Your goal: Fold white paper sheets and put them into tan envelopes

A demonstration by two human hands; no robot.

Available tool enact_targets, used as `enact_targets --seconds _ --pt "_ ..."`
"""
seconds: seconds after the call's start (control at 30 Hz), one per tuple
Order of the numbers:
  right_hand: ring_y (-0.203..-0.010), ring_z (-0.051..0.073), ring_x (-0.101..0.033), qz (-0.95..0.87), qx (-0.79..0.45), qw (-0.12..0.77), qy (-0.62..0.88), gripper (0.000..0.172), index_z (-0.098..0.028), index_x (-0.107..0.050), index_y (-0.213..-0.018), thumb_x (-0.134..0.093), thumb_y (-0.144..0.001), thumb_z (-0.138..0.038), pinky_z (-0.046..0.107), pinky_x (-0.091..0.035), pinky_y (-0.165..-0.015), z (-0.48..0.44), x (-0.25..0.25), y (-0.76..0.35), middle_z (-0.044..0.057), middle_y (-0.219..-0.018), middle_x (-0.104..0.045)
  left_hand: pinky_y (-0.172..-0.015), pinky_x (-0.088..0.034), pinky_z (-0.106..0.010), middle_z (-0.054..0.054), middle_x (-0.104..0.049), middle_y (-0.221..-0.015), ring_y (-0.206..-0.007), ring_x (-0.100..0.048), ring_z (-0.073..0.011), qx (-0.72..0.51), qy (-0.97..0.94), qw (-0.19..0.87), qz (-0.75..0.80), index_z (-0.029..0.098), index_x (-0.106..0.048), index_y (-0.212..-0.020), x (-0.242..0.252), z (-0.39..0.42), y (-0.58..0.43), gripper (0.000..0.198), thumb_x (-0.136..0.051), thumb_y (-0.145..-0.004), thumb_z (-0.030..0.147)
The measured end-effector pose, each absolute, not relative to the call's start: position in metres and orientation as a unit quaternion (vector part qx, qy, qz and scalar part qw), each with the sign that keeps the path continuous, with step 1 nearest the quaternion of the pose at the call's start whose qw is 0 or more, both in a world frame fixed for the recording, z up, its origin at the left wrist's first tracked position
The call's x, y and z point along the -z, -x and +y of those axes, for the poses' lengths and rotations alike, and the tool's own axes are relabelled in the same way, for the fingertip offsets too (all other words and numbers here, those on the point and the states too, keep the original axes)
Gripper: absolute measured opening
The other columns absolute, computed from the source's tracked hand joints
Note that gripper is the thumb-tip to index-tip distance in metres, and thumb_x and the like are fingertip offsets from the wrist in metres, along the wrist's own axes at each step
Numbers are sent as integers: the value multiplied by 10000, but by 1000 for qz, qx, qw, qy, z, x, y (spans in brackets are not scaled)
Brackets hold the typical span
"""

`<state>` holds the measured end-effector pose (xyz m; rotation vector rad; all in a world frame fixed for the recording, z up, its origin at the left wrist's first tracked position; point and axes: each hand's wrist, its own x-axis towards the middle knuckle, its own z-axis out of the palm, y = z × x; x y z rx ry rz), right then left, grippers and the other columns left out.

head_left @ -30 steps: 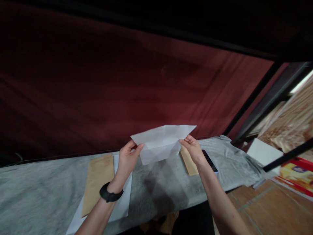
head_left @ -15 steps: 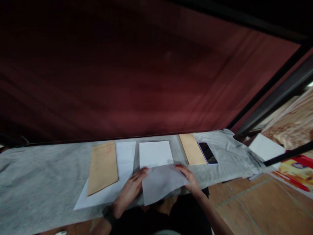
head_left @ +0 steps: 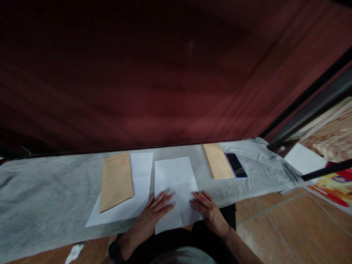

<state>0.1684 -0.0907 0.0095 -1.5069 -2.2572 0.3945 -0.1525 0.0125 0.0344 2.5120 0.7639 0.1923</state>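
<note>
A white sheet of paper (head_left: 176, 176) lies flat before me on the grey cloth surface, its near end reaching to the front edge. My left hand (head_left: 156, 211) rests on its left side with fingers spread. On the right side lies my right hand (head_left: 203, 205), fingers stretched out and flat. To the left, a brown envelope (head_left: 115, 183) sits on top of other white paper (head_left: 143, 172). More brown envelopes (head_left: 218, 161) are at the right, beside a dark-screened phone (head_left: 235, 165) with a purple edge.
A dark red panel (head_left: 165, 91) rises behind the grey cloth (head_left: 55, 190). At the right are a black frame bar (head_left: 310, 91), a white flat piece (head_left: 305, 159) and a red and yellow printed package (head_left: 335, 187). A white scrap (head_left: 74, 253) lies on the tiled floor (head_left: 310, 220).
The near half of the paper, held raised between my hands before, now lies down flat. Both hands have moved nearer to me and rest spread on it. The view has shifted slightly.
</note>
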Motion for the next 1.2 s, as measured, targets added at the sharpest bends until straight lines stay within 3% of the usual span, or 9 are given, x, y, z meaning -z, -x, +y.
enact_targets --seconds 0.17,0.5,0.6,0.7,0.8,0.9,1.07,1.2 --pt "-1455 223 -370 -802 -155 209 538 840 -286 -459 -1487 -453 -685 -36 520 -249 -1225 -78 -10 -173 24 -1559 -434 -1212 -304 -477 58 -290 -1625 -1503 -266 -193 -99 -909 275 297 417 -379 -1493 -34 33 147 1013 -387 -649 -142" --pt "-1443 220 -393 -785 -205 196 551 736 -315 -499 -1458 -475 -771 -53 519 -242 -1220 -72 -11 -184 35 -1547 -450 -1243 -163 -555 48 -366 -1595 -1491 -297 -163 -54 -920 261 287 408 -433 -1468 -24 36 150 1022 -330 -616 -148" --pt "-1442 224 -394 -779 -216 200 554 696 -319 -508 -1451 -472 -803 -70 523 -233 -1222 -73 -11 -185 32 -1545 -455 -1241 -193 -510 45 -404 -1575 -1471 -343 -170 -41 -901 329 281 406 -496 -1429 -41 36 163 902 -378 -694 -103" --pt "-1434 232 -407 -776 -226 207 551 596 -314 -515 -1449 -481 -881 -138 516 -229 -1225 -72 -11 -187 39 -1538 -465 -1202 -305 -441 59 -535 -1483 -1413 -445 -190 13 -855 450 260 431 -570 -1362 -72 46 165 735 -489 -775 -4" --pt "-1423 244 -421 -775 -230 218 548 498 -315 -533 -1436 -495 -945 -239 501 -237 -1225 -73 -10 -187 41 -1524 -485 -1140 -397 -402 11 -585 -1440 -1369 -504 -218 -41 -815 522 249 387 -570 -1378 -91 64 138 551 -574 -875 163" --pt "-1423 260 -419 -775 -224 228 545 444 -318 -555 -1417 -491 -977 -325 506 -244 -1221 -75 -8 -186 42 -1517 -496 -1177 -346 -421 -34 -499 -1519 -1426 -429 -237 -161 -829 461 274 335 -543 -1415 -76 81 88 498 -596 -920 309" --pt "-1389 246 -462 -784 -213 251 526 455 -289 -525 -1443 -406 -1025 -423 512 -249 -1221 -79 -6 -188 73 -1487 -528 -1232 -229 -510 -72 -383 -1594 -1494 -298 -253 -79 -916 274 282 260 -479 -1462 -18 98 41 508 -536 -963 330" --pt "-1354 228 -500 -779 -217 278 518 480 -290 -519 -1443 -327 -1047 -480 501 -274 -1219 -79 -8 -189 71 -1442 -573 -1241 -237 -478 -40 -361 -1608 -1498 -288 -218 -65 -920 286 260 294 -437 -1489 -19 87 78 513 -498 -988 388"
